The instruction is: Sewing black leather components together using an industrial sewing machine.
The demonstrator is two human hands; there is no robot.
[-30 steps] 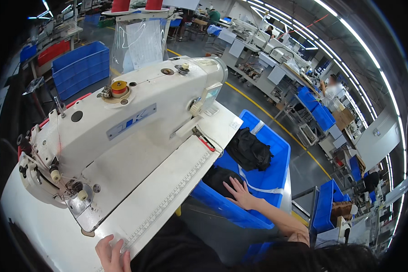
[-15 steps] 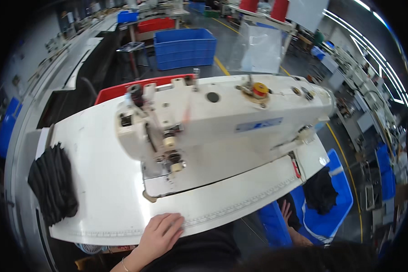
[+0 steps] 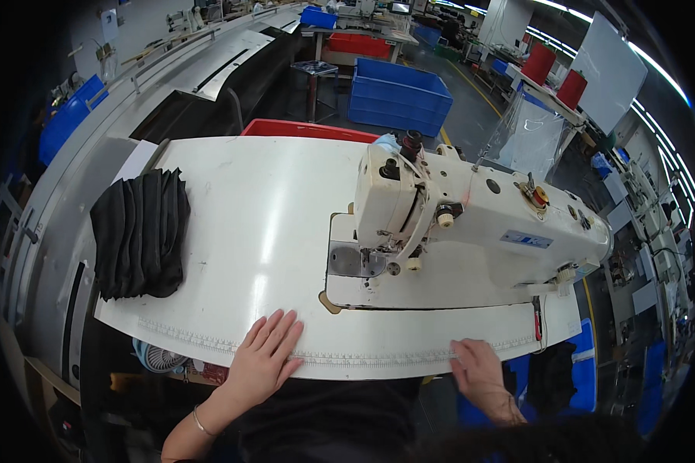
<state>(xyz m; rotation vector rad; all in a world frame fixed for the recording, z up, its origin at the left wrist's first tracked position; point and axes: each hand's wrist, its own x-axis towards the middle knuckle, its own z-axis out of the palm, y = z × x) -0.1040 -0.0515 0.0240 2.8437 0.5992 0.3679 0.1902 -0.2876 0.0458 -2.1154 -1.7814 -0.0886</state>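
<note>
Both the left hand (image 3: 264, 351) and right hand (image 3: 479, 370) are resting flat and empty on the table (image 3: 270, 216) edge; nothing is lying under the sewing machine (image 3: 471, 224) yet, black fabric stack (image 3: 140, 233) waiting untouched

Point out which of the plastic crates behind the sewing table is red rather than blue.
It is the red crate tucked directly against the far edge of the white table. The big blue crate stands farther back on the floor, apart from the table.

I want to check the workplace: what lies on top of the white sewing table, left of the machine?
A stack of folded black fabric pieces lies on the white sewing table. Whatever is under the stack is covered.
</note>
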